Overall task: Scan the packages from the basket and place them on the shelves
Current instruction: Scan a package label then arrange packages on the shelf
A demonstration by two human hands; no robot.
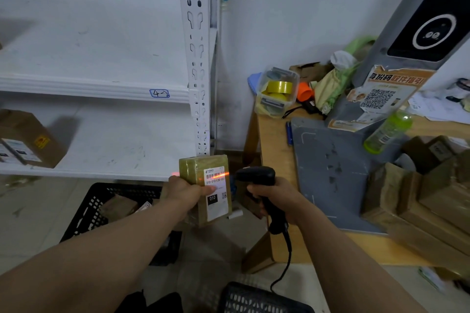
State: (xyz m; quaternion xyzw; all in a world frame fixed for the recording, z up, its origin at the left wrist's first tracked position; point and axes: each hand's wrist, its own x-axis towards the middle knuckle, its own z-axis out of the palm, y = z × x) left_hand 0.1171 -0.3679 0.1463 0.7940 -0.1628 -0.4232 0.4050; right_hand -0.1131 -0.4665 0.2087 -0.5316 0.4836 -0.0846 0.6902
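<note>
While the red line shines: this step looks like scanning; the red line lies across the bars on the white label of the package
Left hand: the left hand grips the package, with the thumb on the label
Right hand: the right hand is wrapped round the handle of the black scanner, which points at the package from just beside it
Package: it is up in the air by the shelf post, between the shelves and the table, out of the basket
Next move: I think the package goes on a shelf next; the left hand needs to carry it left and set it down flat on a bare white part
Basket: the black basket sits on the floor by the lower shelf, with more brown packages inside
Shelves: the lower shelf holds a brown box at the far left; the upper shelf has a tag that reads 4-2
Table: the wooden table on the right holds a grey stand, a tub of tape rolls, a green bottle and piled boxes
Room: white wall, pale floor, and a second basket at the bottom edge
</note>
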